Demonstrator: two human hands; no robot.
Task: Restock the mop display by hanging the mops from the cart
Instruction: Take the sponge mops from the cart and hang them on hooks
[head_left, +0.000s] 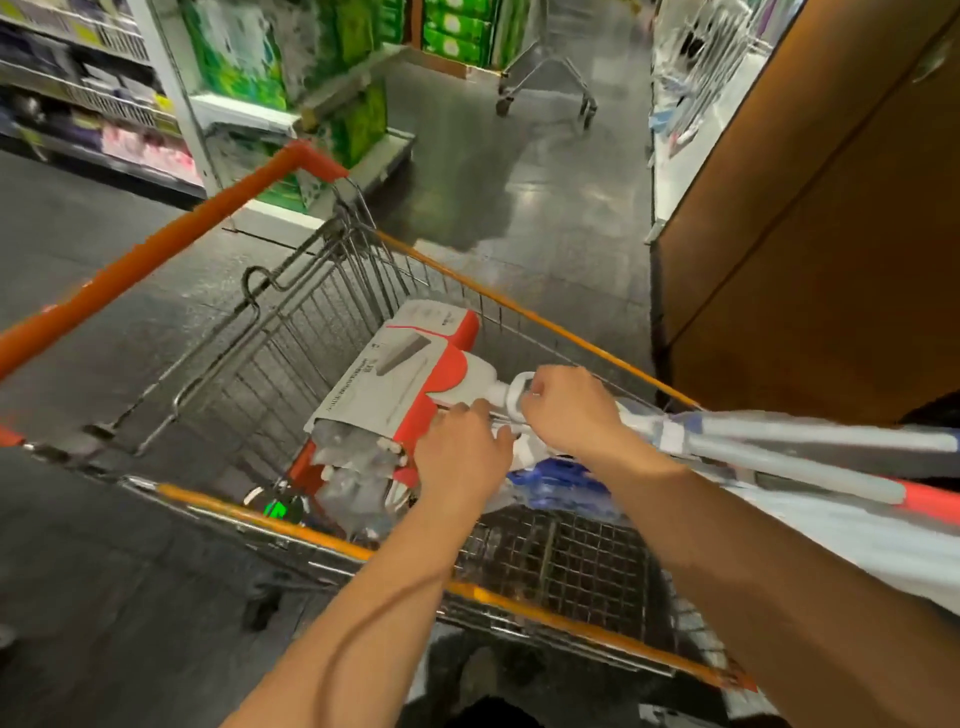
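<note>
Head view: the cart (519, 310) fills the centre. The mops (405, 374) lie in it, cardboard-sleeved heads toward 11 o'clock and handles (810, 441) running out over the rim toward 3 o'clock. The right hand (566, 410) has its grip closed round one white mop neck. The left hand (460, 457) lies on the sleeves just beside it at 7 o'clock, and its grip cannot be told.
</note>
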